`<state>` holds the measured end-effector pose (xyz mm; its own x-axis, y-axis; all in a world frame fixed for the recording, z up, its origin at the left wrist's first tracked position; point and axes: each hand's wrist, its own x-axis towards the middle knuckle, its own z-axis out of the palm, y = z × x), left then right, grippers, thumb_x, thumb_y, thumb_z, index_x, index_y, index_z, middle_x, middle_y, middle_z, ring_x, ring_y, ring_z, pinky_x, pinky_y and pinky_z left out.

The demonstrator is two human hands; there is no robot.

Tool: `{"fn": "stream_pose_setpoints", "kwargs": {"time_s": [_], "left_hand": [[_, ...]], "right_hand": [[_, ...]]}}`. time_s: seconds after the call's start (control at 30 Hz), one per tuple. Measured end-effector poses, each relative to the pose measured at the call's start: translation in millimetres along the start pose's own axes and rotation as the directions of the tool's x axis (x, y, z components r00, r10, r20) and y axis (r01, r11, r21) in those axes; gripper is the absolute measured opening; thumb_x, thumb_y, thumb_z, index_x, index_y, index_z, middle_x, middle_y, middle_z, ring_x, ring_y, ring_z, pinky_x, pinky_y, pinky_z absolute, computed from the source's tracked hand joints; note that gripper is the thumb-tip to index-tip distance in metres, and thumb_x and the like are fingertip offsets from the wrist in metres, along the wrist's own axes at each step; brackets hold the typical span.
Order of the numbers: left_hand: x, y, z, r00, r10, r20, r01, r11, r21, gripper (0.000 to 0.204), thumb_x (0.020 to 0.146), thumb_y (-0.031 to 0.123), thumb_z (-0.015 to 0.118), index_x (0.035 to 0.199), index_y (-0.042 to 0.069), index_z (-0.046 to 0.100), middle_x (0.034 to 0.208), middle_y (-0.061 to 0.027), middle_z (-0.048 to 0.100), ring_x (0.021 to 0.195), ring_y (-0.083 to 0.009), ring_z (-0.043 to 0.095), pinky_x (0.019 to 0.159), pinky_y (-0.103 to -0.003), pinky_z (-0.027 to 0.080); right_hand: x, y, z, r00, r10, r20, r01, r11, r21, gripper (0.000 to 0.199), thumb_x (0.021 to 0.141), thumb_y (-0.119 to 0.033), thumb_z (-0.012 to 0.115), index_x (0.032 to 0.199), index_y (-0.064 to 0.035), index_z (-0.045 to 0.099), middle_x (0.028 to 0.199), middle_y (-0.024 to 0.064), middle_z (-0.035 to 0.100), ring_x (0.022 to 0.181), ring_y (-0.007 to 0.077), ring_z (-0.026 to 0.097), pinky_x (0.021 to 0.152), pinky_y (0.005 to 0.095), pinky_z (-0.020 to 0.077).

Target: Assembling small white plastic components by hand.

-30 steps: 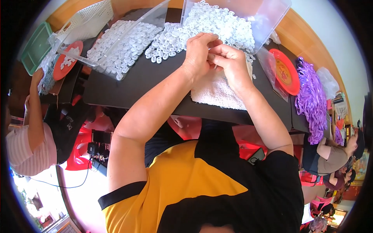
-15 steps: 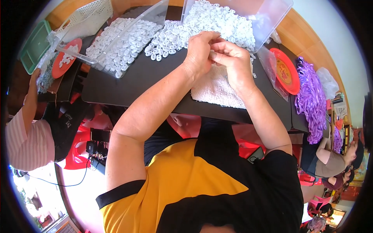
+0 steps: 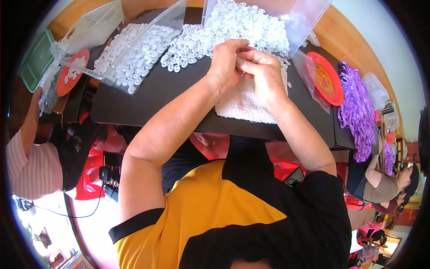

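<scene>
This looks like a little workshop. Clear boxes (image 3: 307, 21) full of small white pieces (image 3: 244, 27) and a big heap of purple ribbons (image 3: 356, 112) lie on dark tables (image 3: 130, 105). Other people (image 3: 38, 168) and red chairs (image 3: 89, 179) are around too.

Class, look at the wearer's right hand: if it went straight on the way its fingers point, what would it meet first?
The left hand, right in front of it; whether they already touch is hard to tell. Beyond lie loose white pieces.
</scene>
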<state>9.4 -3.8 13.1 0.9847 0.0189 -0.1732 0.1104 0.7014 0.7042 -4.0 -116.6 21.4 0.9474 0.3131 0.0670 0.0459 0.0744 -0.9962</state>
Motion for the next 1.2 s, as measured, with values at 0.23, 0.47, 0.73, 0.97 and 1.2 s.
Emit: {"fn": "stream_pose_setpoints", "kwargs": {"time_s": [0.23,0.47,0.73,0.97,1.2], "left_hand": [[-3.6,0.5,1.3,0.989,0.144,0.037,-0.147,0.983,0.113,0.016,0.085,0.014,0.057,0.090,-0.001,0.059,0.081,-0.0112,0.060,0.070,-0.0199,0.056,0.059,-0.033,0.047],[3.2,-6.8,3.5,0.942,0.307,0.136,-0.334,0.891,0.308,0.014,0.082,0.013,0.061,0.084,-0.001,0.061,0.074,-0.0054,0.062,0.070,-0.0114,0.058,0.068,-0.026,0.049],[3.0,-9.5,-0.9,0.938,0.274,0.211,-0.340,0.840,0.423,0.017,0.083,0.014,0.063,0.088,-0.003,0.063,0.076,-0.0070,0.064,0.072,-0.0150,0.060,0.071,-0.028,0.050],[2.4,-12.2,1.9,0.923,0.322,0.211,-0.383,0.824,0.417,0.012,0.082,0.008,0.061,0.080,-0.003,0.061,0.067,-0.0043,0.059,0.062,-0.0095,0.053,0.059,-0.023,0.045],[-0.1,-12.7,2.6,0.922,0.311,0.230,-0.386,0.790,0.477,0.013,0.083,0.009,0.060,0.082,-0.004,0.061,0.067,-0.0047,0.060,0.062,-0.0099,0.054,0.059,-0.024,0.046]], "right_hand": [[-3.8,-7.5,-12.2,0.995,-0.096,-0.010,0.095,0.994,-0.059,0.012,0.086,-0.008,0.064,0.096,-0.0019,0.067,0.086,0.0023,0.067,0.075,0.0094,0.060,0.066,0.0209,0.0407],[24.6,-14.3,-64.3,0.979,-0.172,-0.109,0.166,0.984,-0.063,0.013,0.086,-0.007,0.063,0.097,-0.0021,0.068,0.084,0.0027,0.067,0.071,0.0099,0.061,0.064,0.0217,0.0439],[19.7,-13.8,-60.4,0.975,-0.202,-0.095,0.186,0.970,-0.156,0.017,0.088,-0.008,0.064,0.102,-0.0011,0.069,0.091,0.0036,0.067,0.077,0.0110,0.061,0.068,0.0216,0.0438],[19.2,-10.1,-61.1,0.973,-0.214,-0.083,0.203,0.971,-0.128,0.017,0.088,-0.009,0.064,0.102,-0.0008,0.069,0.090,0.0036,0.067,0.076,0.0109,0.062,0.068,0.0219,0.0441],[14.6,-9.3,-55.1,0.967,-0.241,-0.085,0.229,0.965,-0.125,0.013,0.087,-0.006,0.064,0.097,-0.0011,0.070,0.085,0.0044,0.068,0.074,0.0108,0.062,0.068,0.0224,0.0472]]}}
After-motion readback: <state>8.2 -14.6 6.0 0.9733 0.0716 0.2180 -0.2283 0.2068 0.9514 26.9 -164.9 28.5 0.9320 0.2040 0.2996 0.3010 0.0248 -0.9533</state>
